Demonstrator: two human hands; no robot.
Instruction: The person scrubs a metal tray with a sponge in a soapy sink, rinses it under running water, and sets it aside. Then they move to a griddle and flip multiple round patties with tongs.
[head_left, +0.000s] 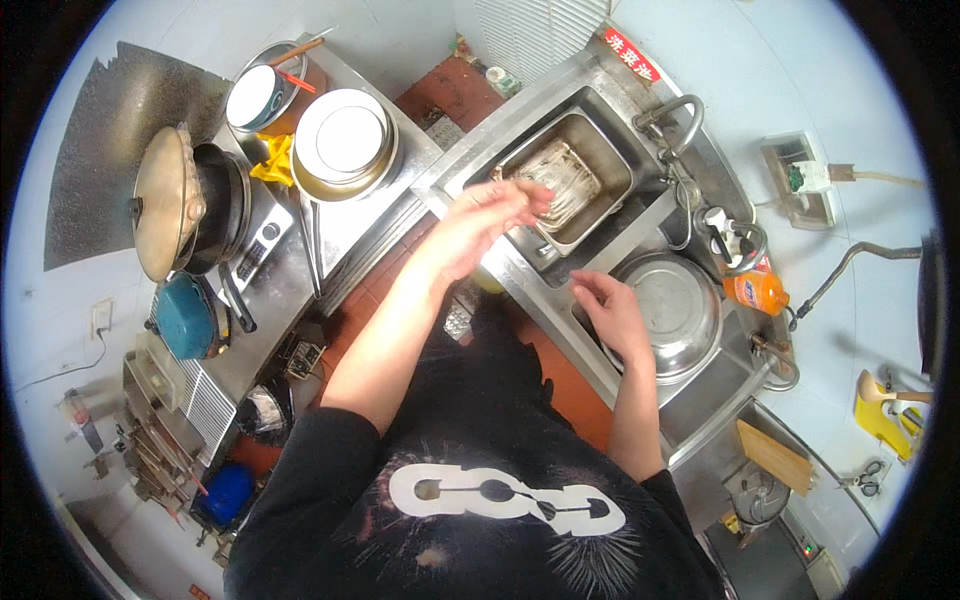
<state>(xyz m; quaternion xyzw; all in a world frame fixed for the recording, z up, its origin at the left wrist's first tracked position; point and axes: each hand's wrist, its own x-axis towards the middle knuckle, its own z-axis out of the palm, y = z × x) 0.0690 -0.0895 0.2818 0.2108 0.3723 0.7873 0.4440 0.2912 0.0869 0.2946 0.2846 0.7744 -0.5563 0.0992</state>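
Note:
My left hand (496, 217) reaches over the near left edge of a steel sink (592, 105), with nothing seen in its fingers. Beyond its fingertips a rectangular steel pan (615, 157) sits tilted in the basin, and a pale, streaked patch shows on its bottom. My right hand (611, 307) hovers, fingers bent and holding nothing, by the near rim of the adjoining basin. Beside it lies a large round metal bowl (671, 307), which looks upside down. A curved faucet (679, 124) stands behind the left basin.
Left, a steel counter (360, 240) carries white plates on a pot (349, 139), a yellow cloth (276, 160), tongs (311, 247) and black pans (217, 202). An orange detergent bottle (754, 289) is behind the bowl. A wooden board (776, 456) leans at the lower right.

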